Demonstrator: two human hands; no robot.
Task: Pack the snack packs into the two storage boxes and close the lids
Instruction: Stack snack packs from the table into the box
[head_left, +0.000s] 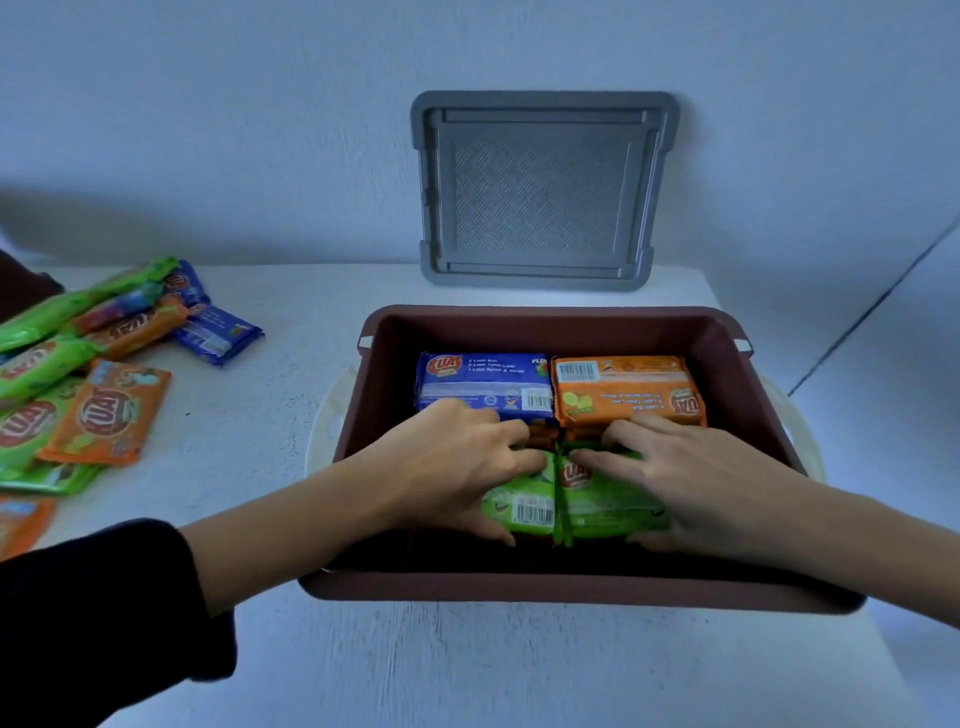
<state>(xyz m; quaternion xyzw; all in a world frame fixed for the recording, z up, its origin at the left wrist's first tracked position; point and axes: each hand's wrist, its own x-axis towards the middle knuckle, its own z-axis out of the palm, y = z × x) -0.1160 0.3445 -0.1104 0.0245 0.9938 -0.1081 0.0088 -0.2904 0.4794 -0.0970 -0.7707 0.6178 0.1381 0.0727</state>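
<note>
Head view: left hand (457, 467) and right hand (696, 483) grip green snack packs (524, 506), likely seating them in brown storage box (571, 590), snug against blue pack (483, 384) and orange pack (623, 389). Grey lid (540, 192) leans on wall (208, 130), clear of loading.

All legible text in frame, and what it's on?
"KUAT": boxed blue pack.
"KUAT", upside down: boxed orange pack.
"KUAT": loose orange pack.
"UAT", start hidden: boxed green pack.
Small print, barcode digits: too blurred to read.
</note>
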